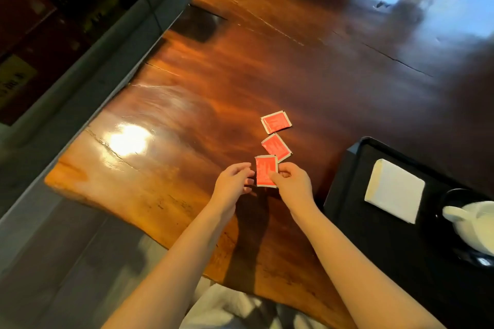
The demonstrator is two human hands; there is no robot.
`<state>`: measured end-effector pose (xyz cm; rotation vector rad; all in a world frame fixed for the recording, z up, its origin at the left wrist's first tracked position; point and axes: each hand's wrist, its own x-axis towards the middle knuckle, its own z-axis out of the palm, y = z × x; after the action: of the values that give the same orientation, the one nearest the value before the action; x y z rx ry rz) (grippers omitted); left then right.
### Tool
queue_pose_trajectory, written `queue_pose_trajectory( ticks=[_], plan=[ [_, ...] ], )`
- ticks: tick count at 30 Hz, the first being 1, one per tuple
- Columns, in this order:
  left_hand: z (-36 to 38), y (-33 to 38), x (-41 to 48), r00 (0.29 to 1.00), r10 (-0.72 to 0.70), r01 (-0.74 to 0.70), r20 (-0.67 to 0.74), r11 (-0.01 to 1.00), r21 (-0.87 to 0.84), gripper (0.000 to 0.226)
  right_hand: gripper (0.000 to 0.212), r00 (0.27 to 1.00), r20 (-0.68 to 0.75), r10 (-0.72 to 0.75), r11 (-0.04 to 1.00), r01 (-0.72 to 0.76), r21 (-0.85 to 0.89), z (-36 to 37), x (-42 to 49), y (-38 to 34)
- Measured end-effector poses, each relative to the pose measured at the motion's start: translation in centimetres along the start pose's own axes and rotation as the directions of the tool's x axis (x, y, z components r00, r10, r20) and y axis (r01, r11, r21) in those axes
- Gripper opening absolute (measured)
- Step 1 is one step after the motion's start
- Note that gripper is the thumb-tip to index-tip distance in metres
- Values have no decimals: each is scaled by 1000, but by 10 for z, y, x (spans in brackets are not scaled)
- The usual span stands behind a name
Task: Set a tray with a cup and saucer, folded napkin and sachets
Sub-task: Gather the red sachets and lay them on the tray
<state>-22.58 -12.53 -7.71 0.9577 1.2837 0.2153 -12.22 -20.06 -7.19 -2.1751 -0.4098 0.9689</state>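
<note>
Three red sachets lie in a row on the wooden table point(187, 104). The nearest sachet point(264, 169) is pinched at its right edge by my right hand point(292, 184). My left hand point(232, 184) hovers at its left edge with curled fingers; whether it touches the sachet is unclear. The middle sachet point(276, 146) and the far sachet point(275, 122) rest flat beyond. A black tray point(355, 208) sits at the right, holding a folded white napkin point(394, 189) and a white cup point(475, 224) on a dark saucer point(451, 195).
The table's left edge runs diagonally next to a grey floor strip and a dark glass wall point(53, 21). A bright light reflection point(129, 139) shines on the wood. White cloth point(227, 310) shows at the bottom between my forearms.
</note>
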Motion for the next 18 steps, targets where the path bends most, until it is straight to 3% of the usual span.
queue_pose_trajectory(
  ticks=[3,6,9,12,14,18],
  plan=[
    [-16,-1,0,984,39,-4,172,980,-198,34,17,993,118,-11,993,-2,115,-5,-6,-17],
    [-28,1,2,946,30,116,324,900,-420,39,18,975,212,-72,997,62,53,4,-13,-32],
    [-32,-2,6,956,38,106,290,879,-465,27,15,976,160,-151,987,159,-40,20,-15,-37],
    [-40,0,11,974,35,86,223,857,-508,25,9,979,113,-168,985,172,-24,25,-5,-38],
    [-48,2,16,979,32,90,203,823,-561,26,6,981,4,-195,972,193,-134,19,13,-39],
    [-58,4,24,986,20,86,168,798,-597,25,38,977,-159,-144,844,37,-535,2,51,-36]
  ],
)
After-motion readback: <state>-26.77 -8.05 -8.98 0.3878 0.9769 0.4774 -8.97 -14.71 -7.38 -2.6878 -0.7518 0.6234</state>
